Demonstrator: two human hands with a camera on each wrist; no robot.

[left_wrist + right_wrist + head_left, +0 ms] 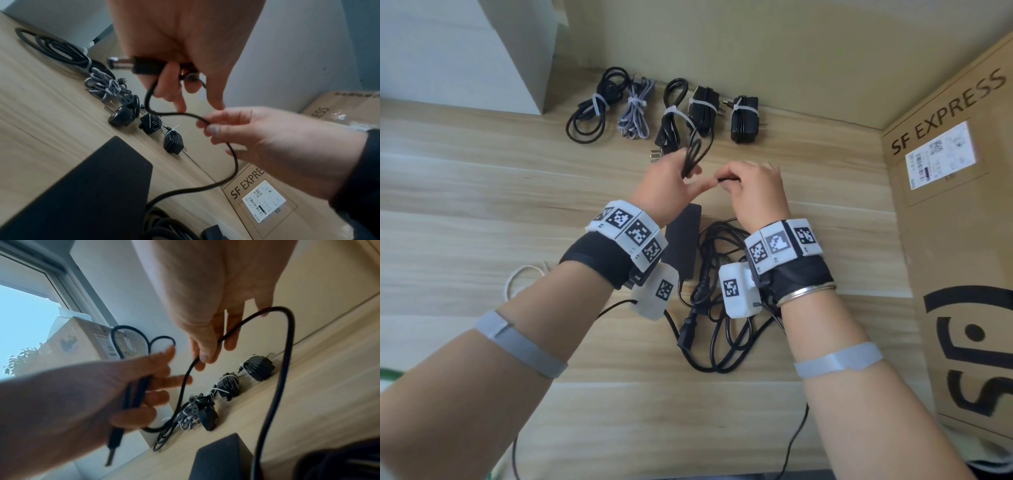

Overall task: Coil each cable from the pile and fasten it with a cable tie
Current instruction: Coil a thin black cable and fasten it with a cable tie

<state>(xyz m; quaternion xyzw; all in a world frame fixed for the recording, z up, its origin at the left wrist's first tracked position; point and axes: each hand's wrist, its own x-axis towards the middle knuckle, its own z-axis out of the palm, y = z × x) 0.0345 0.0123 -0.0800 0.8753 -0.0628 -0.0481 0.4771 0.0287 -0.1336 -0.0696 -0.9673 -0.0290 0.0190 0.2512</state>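
Note:
Above the wooden table (482, 178) my left hand (686, 171) grips a few folded loops of a thin black cable (697, 149), with its barrel plug (117, 63) sticking out past the fist. My right hand (726, 183) pinches the same cable (203, 121) just to the right, thumb against fingers (202, 356). From there the cable hangs down to the black power brick (685, 240). Beside the brick lies the tangled pile of black cables (722, 325). Several coiled bundles (635, 111) bound with white ties lie in a row along the back wall.
A tall SF Express cardboard box (955, 212) stands along the right edge. A white box (482, 51) sits at the back left. Partly hidden under my left forearm is a white cable (515, 279). The wall closes off the far side.

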